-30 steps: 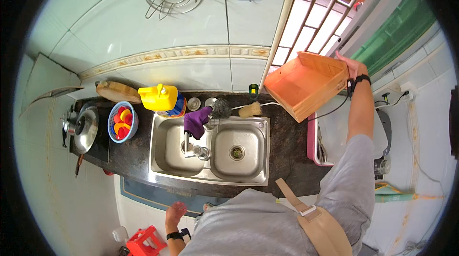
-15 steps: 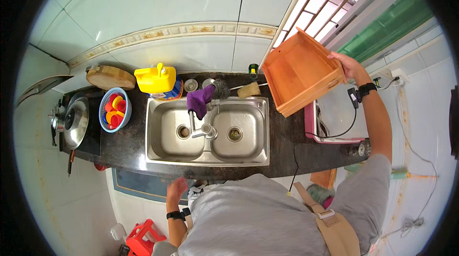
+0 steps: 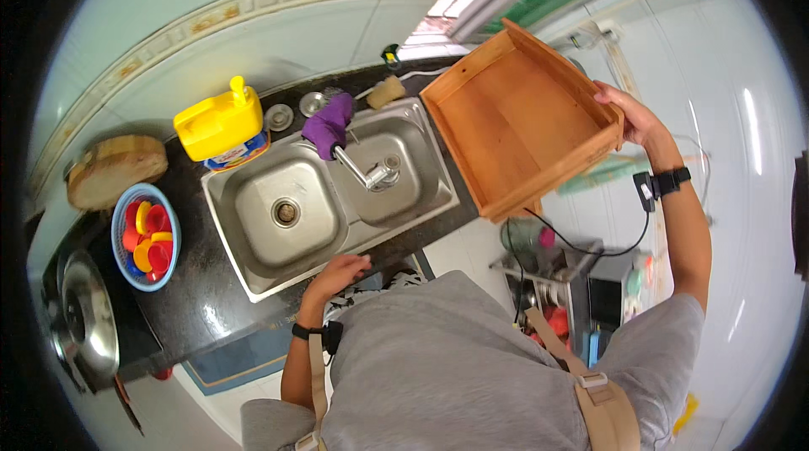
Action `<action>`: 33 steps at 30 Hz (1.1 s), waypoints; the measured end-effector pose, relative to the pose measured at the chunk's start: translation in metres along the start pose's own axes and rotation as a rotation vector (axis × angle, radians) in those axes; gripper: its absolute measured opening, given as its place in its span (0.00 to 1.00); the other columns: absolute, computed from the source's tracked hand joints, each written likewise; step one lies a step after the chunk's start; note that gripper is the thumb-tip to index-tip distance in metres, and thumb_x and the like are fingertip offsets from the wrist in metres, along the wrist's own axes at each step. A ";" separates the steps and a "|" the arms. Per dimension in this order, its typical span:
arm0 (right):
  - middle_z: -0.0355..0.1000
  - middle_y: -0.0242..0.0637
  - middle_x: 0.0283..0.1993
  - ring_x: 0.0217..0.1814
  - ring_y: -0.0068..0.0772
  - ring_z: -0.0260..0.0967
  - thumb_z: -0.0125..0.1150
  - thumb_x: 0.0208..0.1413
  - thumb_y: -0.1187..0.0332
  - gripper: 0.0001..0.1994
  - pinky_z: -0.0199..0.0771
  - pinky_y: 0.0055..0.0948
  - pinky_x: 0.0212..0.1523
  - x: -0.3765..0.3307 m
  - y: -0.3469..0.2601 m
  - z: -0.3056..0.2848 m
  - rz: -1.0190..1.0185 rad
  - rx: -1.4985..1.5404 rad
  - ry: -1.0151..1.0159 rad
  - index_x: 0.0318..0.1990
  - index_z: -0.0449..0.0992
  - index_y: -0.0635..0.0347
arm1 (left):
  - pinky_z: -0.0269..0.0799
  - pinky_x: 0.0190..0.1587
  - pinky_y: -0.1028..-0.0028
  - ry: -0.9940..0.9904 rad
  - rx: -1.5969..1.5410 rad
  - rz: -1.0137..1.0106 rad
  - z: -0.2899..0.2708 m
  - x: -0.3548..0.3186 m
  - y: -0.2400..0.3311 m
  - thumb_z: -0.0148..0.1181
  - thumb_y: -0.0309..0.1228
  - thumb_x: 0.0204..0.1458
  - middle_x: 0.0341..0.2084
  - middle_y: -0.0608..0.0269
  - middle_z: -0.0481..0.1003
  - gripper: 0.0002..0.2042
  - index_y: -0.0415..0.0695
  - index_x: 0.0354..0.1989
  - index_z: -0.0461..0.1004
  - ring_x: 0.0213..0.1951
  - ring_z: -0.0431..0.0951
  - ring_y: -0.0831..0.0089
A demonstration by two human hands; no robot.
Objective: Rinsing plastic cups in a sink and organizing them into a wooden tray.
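Observation:
My right hand (image 3: 632, 117) is closed around the right-hand edge of an orange-brown wooden drawer (image 3: 518, 114). The drawer is held up at a tilt, its inside facing me, and hides the counter's right end. My left hand (image 3: 339, 276) hovers by the front edge of the double steel sink (image 3: 253, 284), its fingers stretched out and holding nothing. A chrome faucet (image 3: 383, 175) stands between the basins, with a purple cloth (image 3: 329, 124) draped over its spout end.
Behind the sink stand a yellow jug (image 3: 221, 127) and a sponge (image 3: 387, 92). At left are a blue basket (image 3: 120, 207) of coloured cups, a round wooden board (image 3: 118, 171) and a lidded pan (image 3: 88, 312). A metal rack (image 3: 566, 282) stands lower right, and a black cable hangs near the drawer.
My view and body have turned to the right, bringing the rack into sight. The drawer stays in my right hand, swung away from the window. My left hand has come up to the sink's front edge.

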State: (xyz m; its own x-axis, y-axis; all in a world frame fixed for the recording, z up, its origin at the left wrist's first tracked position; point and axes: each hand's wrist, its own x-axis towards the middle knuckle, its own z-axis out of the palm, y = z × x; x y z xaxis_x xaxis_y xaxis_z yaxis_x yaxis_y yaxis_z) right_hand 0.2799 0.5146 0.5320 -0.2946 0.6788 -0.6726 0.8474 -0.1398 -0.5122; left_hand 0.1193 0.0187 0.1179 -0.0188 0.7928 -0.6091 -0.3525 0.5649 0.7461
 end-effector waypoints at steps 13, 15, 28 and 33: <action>0.70 0.45 0.57 0.54 0.32 0.70 0.65 0.45 0.61 0.44 0.71 0.28 0.52 -0.237 0.240 0.092 0.215 0.270 0.117 0.70 0.55 0.64 | 0.77 0.47 0.63 -0.750 -0.353 -0.416 0.182 0.044 -0.017 0.52 0.55 0.60 0.48 0.56 0.72 0.31 0.38 0.57 0.66 0.47 0.74 0.65; 0.74 0.39 0.45 0.44 0.24 0.71 0.65 0.45 0.63 0.41 0.71 0.22 0.42 -0.254 0.273 0.108 0.253 0.183 0.140 0.69 0.58 0.65 | 0.78 0.45 0.63 -0.762 -0.277 -0.421 0.223 0.045 -0.041 0.54 0.50 0.61 0.46 0.57 0.73 0.26 0.39 0.54 0.68 0.46 0.75 0.66; 0.59 0.43 0.66 0.67 0.39 0.58 0.74 0.28 0.68 0.56 0.57 0.37 0.66 -0.365 0.447 0.155 0.008 0.105 0.189 0.72 0.52 0.53 | 0.72 0.29 0.69 -0.201 0.155 0.111 0.286 0.040 -0.123 0.59 0.35 0.57 0.22 0.61 0.78 0.12 0.36 0.34 0.79 0.24 0.77 0.72; 0.60 0.47 0.66 0.64 0.41 0.61 0.84 0.24 0.56 0.68 0.66 0.40 0.59 -0.342 0.539 0.195 -0.170 0.486 0.136 0.76 0.40 0.41 | 0.70 0.27 0.67 0.123 0.605 0.427 0.257 -0.026 -0.027 0.61 0.33 0.55 0.20 0.57 0.76 0.11 0.34 0.36 0.78 0.22 0.76 0.68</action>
State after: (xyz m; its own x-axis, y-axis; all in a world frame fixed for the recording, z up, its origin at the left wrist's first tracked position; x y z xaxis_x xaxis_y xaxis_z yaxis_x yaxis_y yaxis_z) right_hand 0.7514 0.0663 0.3815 -0.3223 0.8040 -0.4997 0.4808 -0.3157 -0.8180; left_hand 0.3695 0.0417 0.1822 -0.1558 0.9599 -0.2329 0.2842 0.2694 0.9201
